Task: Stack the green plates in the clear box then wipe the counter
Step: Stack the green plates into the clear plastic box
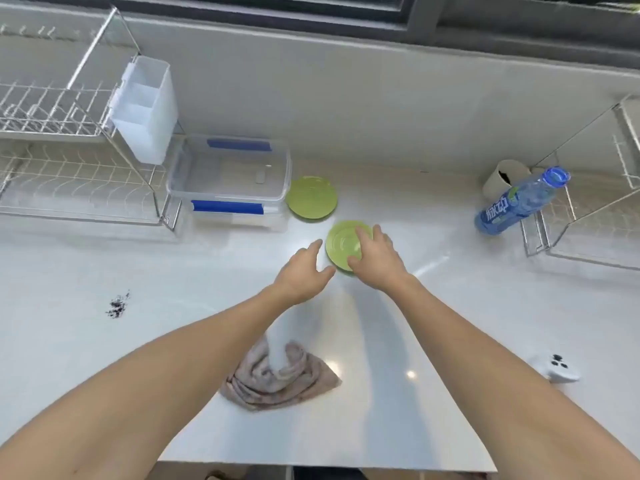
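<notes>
Two green plates lie on the white counter (415, 323). The near plate (341, 244) sits under my right hand (377, 259), whose fingers curl over its right side and rim. My left hand (304, 271) hovers just left of that plate with its fingers apart, holding nothing. The far plate (311, 197) rests flat beside the right wall of the clear box (228, 180), which has blue latches and stands open with nothing green inside. A crumpled pinkish cloth (277, 379) lies near the counter's front edge, between my forearms.
A wire dish rack (69, 140) with a white cutlery holder (145, 109) stands at the left. A blue water bottle (512, 202), a beige cup (502, 178) and another wire rack (588, 209) are at the right. Dark crumbs (117, 304) lie left; a white controller (557, 367) lies right.
</notes>
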